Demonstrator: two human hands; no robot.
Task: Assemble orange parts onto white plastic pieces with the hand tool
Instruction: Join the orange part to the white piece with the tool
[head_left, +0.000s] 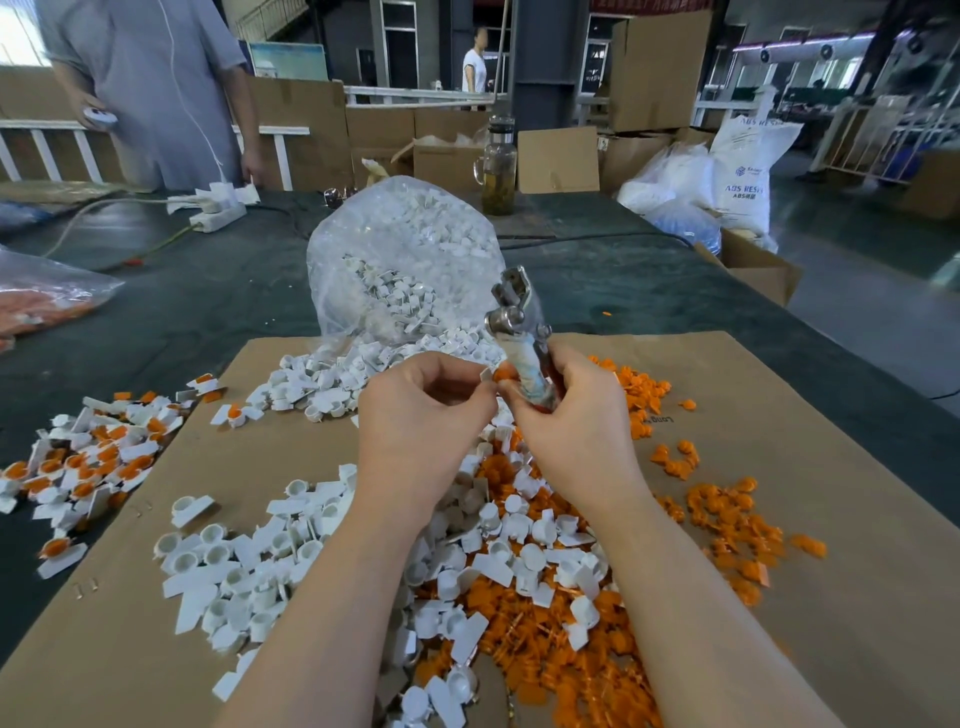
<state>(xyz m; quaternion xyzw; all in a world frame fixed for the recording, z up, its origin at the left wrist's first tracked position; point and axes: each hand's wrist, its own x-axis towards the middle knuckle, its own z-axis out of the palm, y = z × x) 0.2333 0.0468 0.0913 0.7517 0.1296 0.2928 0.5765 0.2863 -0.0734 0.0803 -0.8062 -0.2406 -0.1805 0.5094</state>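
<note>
The right hand (569, 410) is gripping the wrapped handle of the hand tool (519, 332), its metal head pointing up. The left hand (421, 410) is pinching a white plastic piece (487, 375) against an orange part (505, 373) beside the handle. Loose white and orange pieces are lying across the cardboard sheet (831, 467); finished assemblies (93, 462) are lying at its left edge.
</note>
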